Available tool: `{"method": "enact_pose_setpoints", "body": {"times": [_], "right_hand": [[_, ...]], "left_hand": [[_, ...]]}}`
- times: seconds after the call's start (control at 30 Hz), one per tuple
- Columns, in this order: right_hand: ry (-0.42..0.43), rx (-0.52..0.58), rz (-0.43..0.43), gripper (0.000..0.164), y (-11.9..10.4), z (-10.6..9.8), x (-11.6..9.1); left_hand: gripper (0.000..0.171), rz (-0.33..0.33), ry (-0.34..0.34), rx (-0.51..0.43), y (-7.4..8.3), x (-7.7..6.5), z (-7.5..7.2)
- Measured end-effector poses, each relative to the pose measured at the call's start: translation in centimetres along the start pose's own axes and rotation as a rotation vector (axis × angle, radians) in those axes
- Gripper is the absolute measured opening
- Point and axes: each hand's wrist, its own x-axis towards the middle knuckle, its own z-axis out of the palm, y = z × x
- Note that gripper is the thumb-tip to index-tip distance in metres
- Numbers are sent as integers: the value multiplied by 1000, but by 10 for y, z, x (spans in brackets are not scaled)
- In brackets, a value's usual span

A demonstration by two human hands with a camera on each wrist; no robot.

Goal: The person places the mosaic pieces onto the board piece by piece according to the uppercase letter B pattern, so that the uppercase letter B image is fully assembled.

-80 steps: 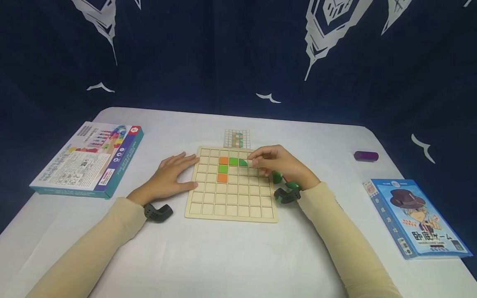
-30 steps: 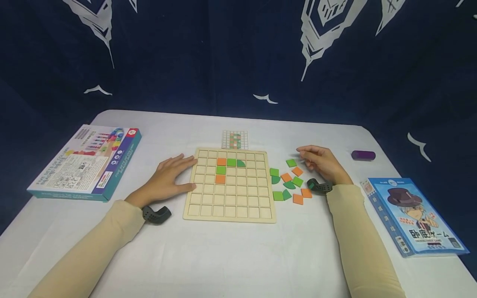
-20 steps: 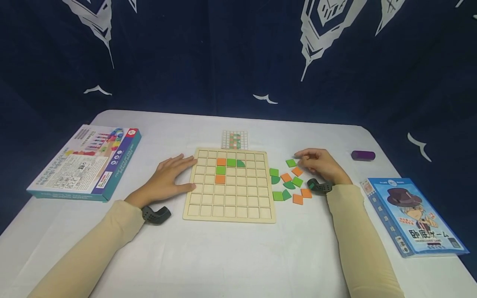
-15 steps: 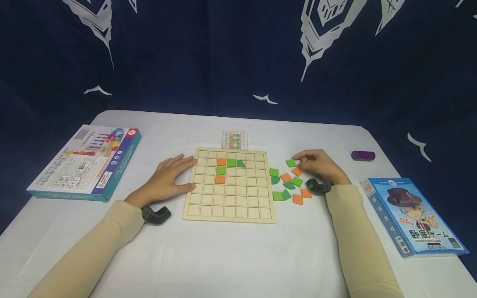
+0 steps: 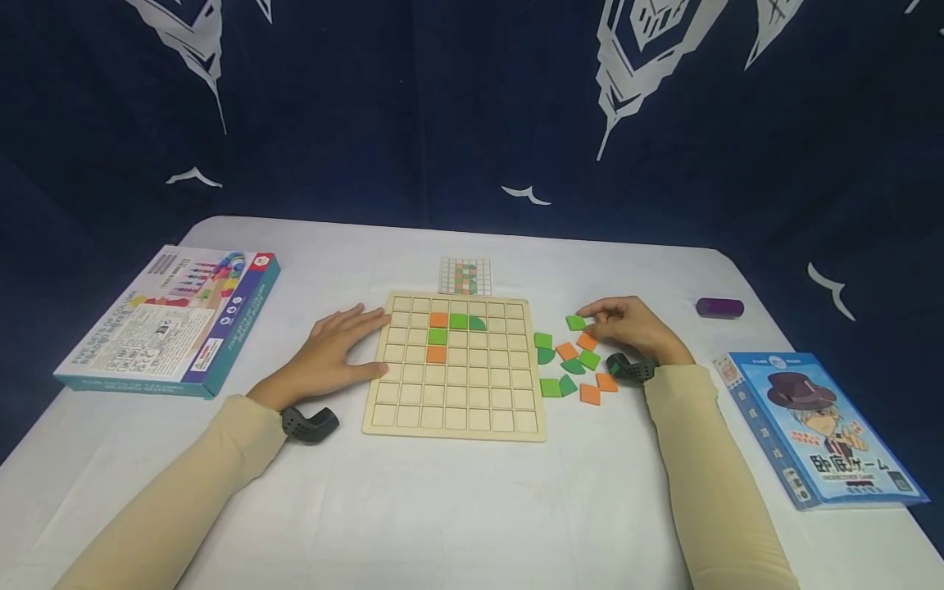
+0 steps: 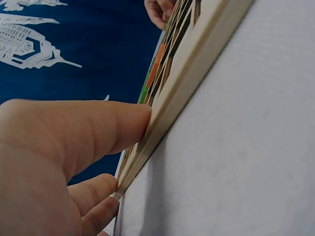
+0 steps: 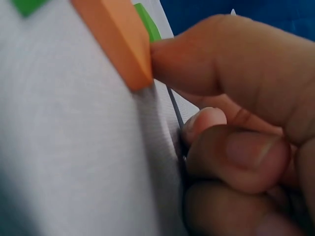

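Note:
A wooden grid board [image 5: 456, 426] lies flat; square tiles, orange [image 5: 437, 354] and green [image 5: 437, 337], and a dark green quarter-round tile [image 5: 477, 324] sit in its upper cells. At the board's left edge rests my left hand [image 5: 328, 358], fingers spread, the thumb touching the side in the left wrist view. My right hand [image 5: 630, 325] is low over the loose tiles, fingers bent. Its index fingertip meets the corner of a green square tile [image 5: 576, 324]; the thumb is against an orange square tile [image 7: 118, 44]. Whether either is pinched is hidden.
Several more loose tiles [image 5: 590, 394] lie right of the board. A small pattern card [image 5: 465, 276] lies behind it. Boxed games stand at the left [image 5: 170, 319] and right [image 5: 826, 430], with a purple cylinder [image 5: 719, 308] at the back right.
My right hand has left the board, where the dark green quarter-round tile now lies uncovered, and moved right to the loose tiles, then slightly left to the green square. The left hand holds still.

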Motion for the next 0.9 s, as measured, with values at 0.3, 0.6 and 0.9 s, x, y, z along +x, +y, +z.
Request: {"method": "enact_pose_setpoints", "body": {"times": [0.3, 0.6, 0.9], "right_hand": [[30, 13, -2, 49, -1, 0, -1], [9, 3, -36, 42, -16, 3, -1], [-46, 19, -111, 35, -38, 12, -4]], "left_hand": [[81, -5, -1, -5, 2, -1, -1], [81, -3, 0, -10, 1, -1, -1], [80, -10, -7, -10, 1, -1, -1]]}}
